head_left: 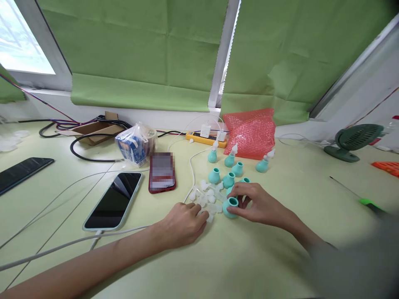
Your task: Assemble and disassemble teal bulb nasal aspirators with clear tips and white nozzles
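Note:
My right hand [257,203] has its thumb and fingers closed round a teal rubber bulb [230,209], whose open neck faces up. At the near edge of a pile of translucent white plastic nozzle pieces [203,200] is my left hand [184,224], its fingers curled together; what they pinch, if anything, is hidden. Several more open-necked bulbs [214,176] stand just behind, some partly covered by my right hand. Farther back are three bulbs with white nozzles fitted: one upright bulb [212,156], another upright bulb [230,160] and a tilted bulb [262,165].
A red bubble-wrap bag [249,133] and a yellow power strip [195,136] lie by the wall. To the left are a charging phone [114,201], a red-cased phone [162,172] and a wrapped blue box [134,145]. A green fan [358,139] and a screwdriver [368,202] are right.

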Available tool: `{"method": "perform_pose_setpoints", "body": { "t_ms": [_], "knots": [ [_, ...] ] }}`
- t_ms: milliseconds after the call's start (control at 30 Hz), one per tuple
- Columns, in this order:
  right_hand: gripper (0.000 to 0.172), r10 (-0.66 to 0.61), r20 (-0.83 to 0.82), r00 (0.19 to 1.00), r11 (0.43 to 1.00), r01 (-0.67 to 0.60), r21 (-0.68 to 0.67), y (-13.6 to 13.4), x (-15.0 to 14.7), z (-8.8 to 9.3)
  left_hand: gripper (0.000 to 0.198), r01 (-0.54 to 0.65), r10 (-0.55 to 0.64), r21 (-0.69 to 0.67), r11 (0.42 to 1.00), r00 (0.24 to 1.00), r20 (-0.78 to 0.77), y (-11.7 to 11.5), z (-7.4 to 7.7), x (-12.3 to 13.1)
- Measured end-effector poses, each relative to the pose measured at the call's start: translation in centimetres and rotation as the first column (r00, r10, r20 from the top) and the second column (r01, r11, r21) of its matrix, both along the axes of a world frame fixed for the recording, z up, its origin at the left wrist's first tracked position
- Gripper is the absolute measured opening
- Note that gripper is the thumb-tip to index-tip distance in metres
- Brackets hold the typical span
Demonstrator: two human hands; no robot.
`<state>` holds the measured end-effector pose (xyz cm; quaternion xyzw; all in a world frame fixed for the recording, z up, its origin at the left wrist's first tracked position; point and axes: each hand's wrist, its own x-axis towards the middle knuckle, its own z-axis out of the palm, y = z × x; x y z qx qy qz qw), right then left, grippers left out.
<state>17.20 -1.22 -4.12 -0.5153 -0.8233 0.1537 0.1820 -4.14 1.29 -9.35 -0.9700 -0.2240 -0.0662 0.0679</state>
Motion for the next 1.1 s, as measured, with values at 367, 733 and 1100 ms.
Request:
{"method": "perform_pose_setpoints", "body": {
  "t_ms": [367,733,1100],
  "knots": [
    [0.025,-0.455,-0.139,0.880,0.812,0.473,0.342,1.4,8.3,4.5,0.015,-0.030,0.031,-0.020,0.999,0.998,0.055,-0.3,-0.1,0.1],
    [0.033,-0.375,0.024,0.927,0.927,0.374,0.027,5.4,10.3,-2.4,0.022,0.181,-0.182,-0.056,0.982,0.983,-0.005,-1.3,0.8,0.3],
    [0.048,-0.610,-0.053,0.790,0.711,0.576,0.403,5.0,12.6,-1.6,0.018,0.061,-0.058,-0.087,0.994,0.997,0.043,-0.9,0.6,0.3]
  ]
}}
